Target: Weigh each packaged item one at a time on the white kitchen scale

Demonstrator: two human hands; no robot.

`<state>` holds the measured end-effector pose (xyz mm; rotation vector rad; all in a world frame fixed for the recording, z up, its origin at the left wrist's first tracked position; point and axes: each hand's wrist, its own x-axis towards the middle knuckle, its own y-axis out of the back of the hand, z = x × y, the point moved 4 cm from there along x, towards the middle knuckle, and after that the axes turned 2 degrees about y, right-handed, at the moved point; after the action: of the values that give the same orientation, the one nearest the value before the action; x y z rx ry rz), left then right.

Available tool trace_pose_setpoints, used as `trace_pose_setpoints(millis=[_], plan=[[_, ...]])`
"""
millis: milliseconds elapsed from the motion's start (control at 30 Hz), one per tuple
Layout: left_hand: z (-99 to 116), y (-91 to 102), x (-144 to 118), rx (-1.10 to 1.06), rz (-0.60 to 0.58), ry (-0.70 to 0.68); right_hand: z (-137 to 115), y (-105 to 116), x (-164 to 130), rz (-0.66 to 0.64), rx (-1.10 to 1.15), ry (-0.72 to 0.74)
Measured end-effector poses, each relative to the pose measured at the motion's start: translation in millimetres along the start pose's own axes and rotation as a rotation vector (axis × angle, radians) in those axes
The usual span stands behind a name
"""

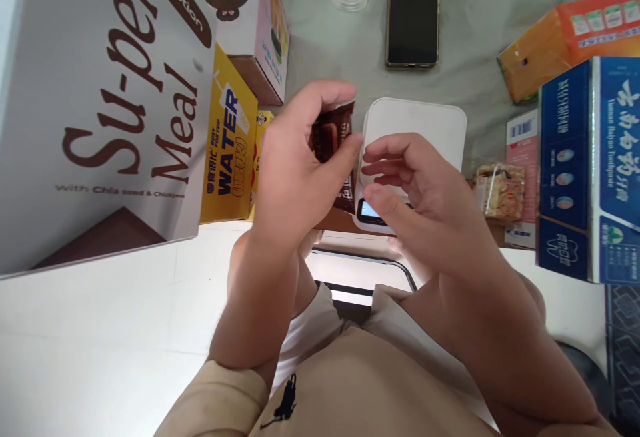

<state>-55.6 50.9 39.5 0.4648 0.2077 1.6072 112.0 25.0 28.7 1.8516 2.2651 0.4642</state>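
The brown snack packet (331,140) stood roughly upright in the left hand (295,170), its long axis running up and away from the person, its lower end hidden behind the palm. That hand was closed around it, thumb along the near face and fingers curled over the top edge, so the packet sat at the hand itself and just left of the right hand (425,204). The white kitchen scale (415,127) lay directly beyond and under the right hand, touching the packet's right edge or very close to it; which of the two could not be told. The right hand was half open and held nothing, its fingers loosely bent, the fingertips resting on or just above the scale's lit display (370,211) at the near edge. Of the two hands, the right was nearer the scale and the left had the packet. Well beyond both hands a dark phone (413,17) lay flat on the grey cloth (480,10); a large grey meal box (100,110) stood left of the left hand, and a blue toothpaste carton (590,170) stood right of the right hand.
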Motion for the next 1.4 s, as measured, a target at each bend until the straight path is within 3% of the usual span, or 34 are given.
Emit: trace_pose_setpoints(millis=[200,367,500,667,800,1033,1400], plan=[[6,-39.3,-2,-0.232,-0.023,-0.083,16,4,-5,0.029,0.022,-0.086],[1,-59.3,1,-0.148,-0.089,-0.159,36,29,-4,0.181,-0.064,-0.116],[-11,-62.1,5,-0.041,-0.068,-0.201,40,43,-6,0.24,-0.317,-0.077],[-17,-58.1,7,0.043,-0.013,-0.169,21,50,-11,0.299,-0.625,0.076],[-17,-55.7,8,0.099,-0.027,-0.072,9,59,-11,0.348,-0.581,0.134],[-17,-58.6,8,0.123,-0.086,0.03,10,62,-10,0.349,-0.466,0.096],[-19,-62.2,14,0.225,-0.154,0.011,19,58,-5,0.283,-0.406,0.081]])
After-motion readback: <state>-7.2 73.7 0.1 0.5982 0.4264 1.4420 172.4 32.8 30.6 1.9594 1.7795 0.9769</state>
